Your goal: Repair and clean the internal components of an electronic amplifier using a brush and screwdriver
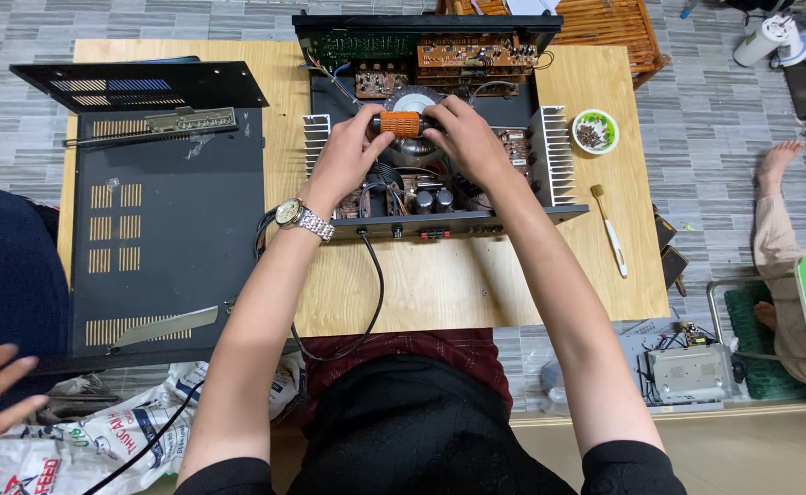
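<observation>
two hands (346, 158) (470, 145) | fingers gripping one orange handle (401, 123) | one amplifier (430, 128)

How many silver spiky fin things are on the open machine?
2. One finned heat sink stands at the machine's left side, partly hidden behind the left hand; the other heat sink stands at its right side. More could be hidden under the hands.

Home repair workshop: opened amplifier (430, 137) on wooden table (476, 284), tiled floor (715, 137).

A wooden desk (476, 284) carries an open amplifier chassis (440, 197) at centre top, a black cover panel (169, 229) left, a small bowl (595, 130) and toothbrush (608, 229) right.
</observation>
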